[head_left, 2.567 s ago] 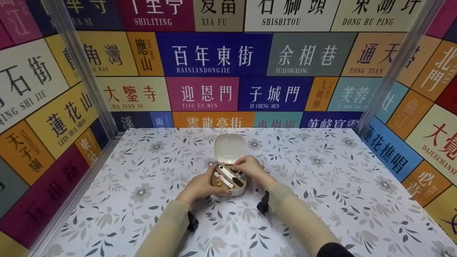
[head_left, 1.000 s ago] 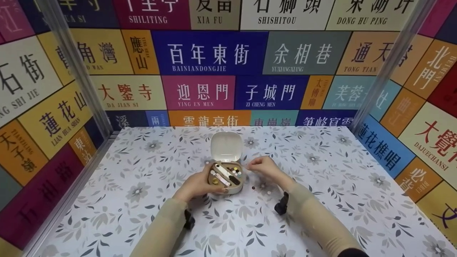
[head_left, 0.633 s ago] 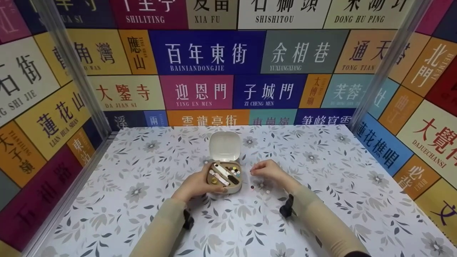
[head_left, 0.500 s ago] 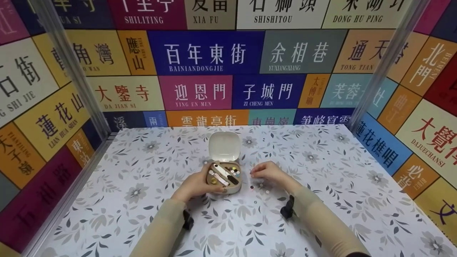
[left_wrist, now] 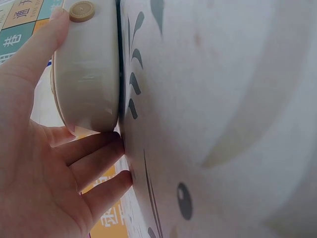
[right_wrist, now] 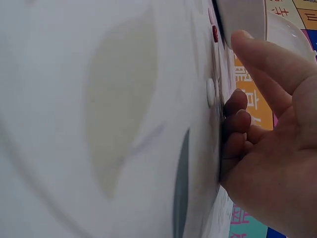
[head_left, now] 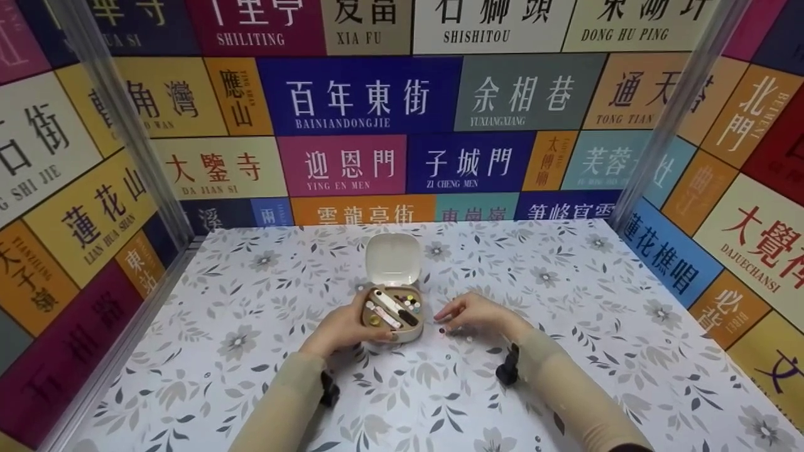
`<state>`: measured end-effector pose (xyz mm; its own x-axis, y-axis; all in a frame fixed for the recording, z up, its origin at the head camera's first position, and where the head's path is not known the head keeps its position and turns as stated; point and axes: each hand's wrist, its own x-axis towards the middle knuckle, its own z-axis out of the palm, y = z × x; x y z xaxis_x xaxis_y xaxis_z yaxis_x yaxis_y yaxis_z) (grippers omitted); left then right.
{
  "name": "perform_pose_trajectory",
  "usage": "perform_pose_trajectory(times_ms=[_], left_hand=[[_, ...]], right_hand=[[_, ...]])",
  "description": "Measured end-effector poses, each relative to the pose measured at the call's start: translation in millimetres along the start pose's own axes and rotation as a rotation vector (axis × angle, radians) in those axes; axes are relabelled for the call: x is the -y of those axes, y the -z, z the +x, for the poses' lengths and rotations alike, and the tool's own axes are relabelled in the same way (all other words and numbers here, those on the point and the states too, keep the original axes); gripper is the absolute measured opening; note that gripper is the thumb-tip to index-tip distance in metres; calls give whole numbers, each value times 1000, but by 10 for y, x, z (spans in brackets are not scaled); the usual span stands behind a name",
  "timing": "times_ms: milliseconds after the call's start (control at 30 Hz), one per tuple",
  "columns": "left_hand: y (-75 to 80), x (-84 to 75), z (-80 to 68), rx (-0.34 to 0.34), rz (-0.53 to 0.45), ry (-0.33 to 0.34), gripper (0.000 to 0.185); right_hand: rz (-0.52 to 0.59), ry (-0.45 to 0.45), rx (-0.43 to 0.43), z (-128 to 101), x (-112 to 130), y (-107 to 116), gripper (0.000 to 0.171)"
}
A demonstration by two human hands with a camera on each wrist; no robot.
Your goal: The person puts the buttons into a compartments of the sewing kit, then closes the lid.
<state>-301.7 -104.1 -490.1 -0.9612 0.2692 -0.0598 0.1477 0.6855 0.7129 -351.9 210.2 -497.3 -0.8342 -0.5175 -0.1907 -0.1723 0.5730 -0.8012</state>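
Note:
My left hand point(head_left: 336, 328) grips the near left side of a small cream sewing box point(head_left: 405, 336), its thumb at the front and fingers round the side. In the left wrist view the thumb lies beside the box's round tan clasp point(left_wrist: 81, 11). Inside are a white tool with a dark end point(head_left: 391, 302), a pinkish stick point(head_left: 384, 315), a gold round piece point(head_left: 375, 320) and several small buttons point(head_left: 411, 301). Just right of the box, my right hand point(head_left: 480, 314) is low over the table, thumb and index finger apart, holding nothing. A dark red button point(right_wrist: 215, 33) lies near its thumb tip.
A white button point(right_wrist: 210, 92) lies on the table by the right hand's curled fingers. The box's lid point(head_left: 393, 258) stands up behind it. A floral cloth point(head_left: 251, 389) covers the table, with sign-printed panels point(head_left: 358, 94) round three sides.
My right hand has left the box's right compartment, moved right, then lowered towards the red button, its thumb and index finger parting. The left hand has kept its grip on the box.

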Motion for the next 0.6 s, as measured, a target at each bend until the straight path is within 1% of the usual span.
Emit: perform_pose_trajectory(times_ms=[33,133,367,600], left_hand=[[-1,-3,0,-1,2,0,120],[-2,-6,2,-1,4,1,121],[5,1,8,-8,48,-20,117],[-11,5,20,-6,24,-14,119]], right_hand=[[2,7,7,-29,42,2,34],[-2,31,18,-36,50,-7,34],[104,29,11,9,-53,-75,31],[79,33,-22,-25,-39,-78,24]])
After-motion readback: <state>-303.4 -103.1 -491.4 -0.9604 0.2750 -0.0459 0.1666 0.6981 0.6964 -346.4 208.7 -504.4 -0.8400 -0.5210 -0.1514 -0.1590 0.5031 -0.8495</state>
